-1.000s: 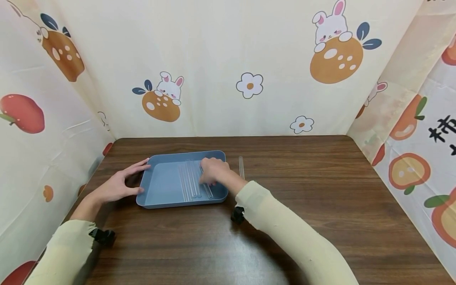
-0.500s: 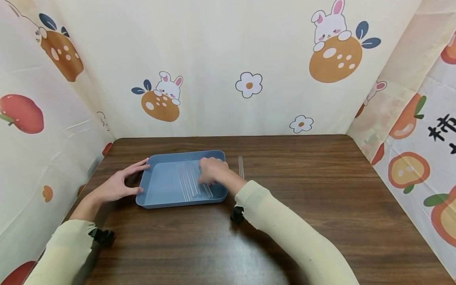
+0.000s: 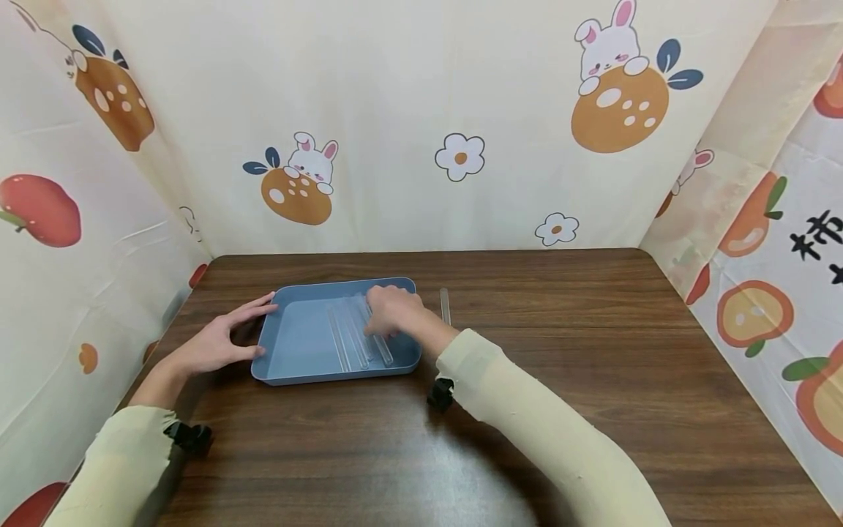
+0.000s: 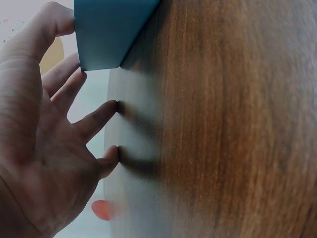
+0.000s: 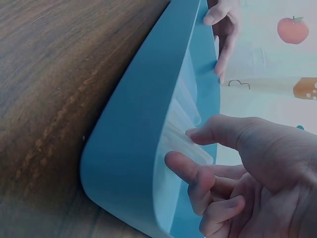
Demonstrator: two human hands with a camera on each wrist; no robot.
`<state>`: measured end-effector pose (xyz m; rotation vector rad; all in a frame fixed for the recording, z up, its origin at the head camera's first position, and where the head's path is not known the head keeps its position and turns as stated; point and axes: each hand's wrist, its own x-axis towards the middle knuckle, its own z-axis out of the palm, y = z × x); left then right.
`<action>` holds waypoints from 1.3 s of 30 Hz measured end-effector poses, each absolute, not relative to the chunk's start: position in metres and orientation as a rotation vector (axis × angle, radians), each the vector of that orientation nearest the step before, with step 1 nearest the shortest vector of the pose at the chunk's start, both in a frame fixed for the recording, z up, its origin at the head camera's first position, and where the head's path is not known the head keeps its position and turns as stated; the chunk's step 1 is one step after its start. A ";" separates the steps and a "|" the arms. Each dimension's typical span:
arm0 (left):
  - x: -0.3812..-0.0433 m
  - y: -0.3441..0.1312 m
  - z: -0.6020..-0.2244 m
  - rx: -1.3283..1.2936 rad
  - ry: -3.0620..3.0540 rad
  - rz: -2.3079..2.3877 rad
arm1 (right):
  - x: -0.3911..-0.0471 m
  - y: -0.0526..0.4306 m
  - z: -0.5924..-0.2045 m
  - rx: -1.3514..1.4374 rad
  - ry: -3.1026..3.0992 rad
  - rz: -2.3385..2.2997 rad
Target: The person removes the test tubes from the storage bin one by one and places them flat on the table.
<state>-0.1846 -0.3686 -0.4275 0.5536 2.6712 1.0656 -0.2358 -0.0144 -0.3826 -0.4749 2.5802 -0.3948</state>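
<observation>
Several clear, slender tubes point(image 3: 356, 338) lie side by side in a shallow blue tray point(image 3: 293, 333) on the table. My right hand point(image 3: 391, 310) is over the tray's right part, thumb and curled index finger on either side of a clear tube point(image 5: 200, 149); the hand hides the far part of that tube in the head view. The remaining fingers are curled in toward the palm. With fingers spread, my left hand point(image 3: 212, 345) rests against the tray's left end. In the left wrist view, its thumb point(image 4: 59, 20) touches the tray wall point(image 4: 111, 34).
Another clear tube point(image 3: 445, 306) lies on the wooden table point(image 3: 566, 351), right of the tray and partly behind my right forearm. Printed curtains point(image 3: 395, 88) stand behind the table and at both sides. Each sleeve carries a black wrist camera point(image 3: 440, 395).
The tubes left of my right hand have spread, with a wider gap between the leftmost ones and those in the middle. My right hand has shifted only slightly; my left stays put.
</observation>
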 end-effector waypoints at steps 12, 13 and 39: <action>-0.181 -0.373 -0.430 0.599 2.715 1.050 | -0.253 -0.014 -0.400 -0.484 2.580 -0.393; -0.181 -0.373 -0.430 0.605 2.714 1.053 | -0.249 -0.013 -0.395 -0.487 2.579 -0.397; -0.183 -0.370 -0.430 0.577 2.685 1.077 | -0.217 0.016 -0.362 -0.534 2.627 -0.486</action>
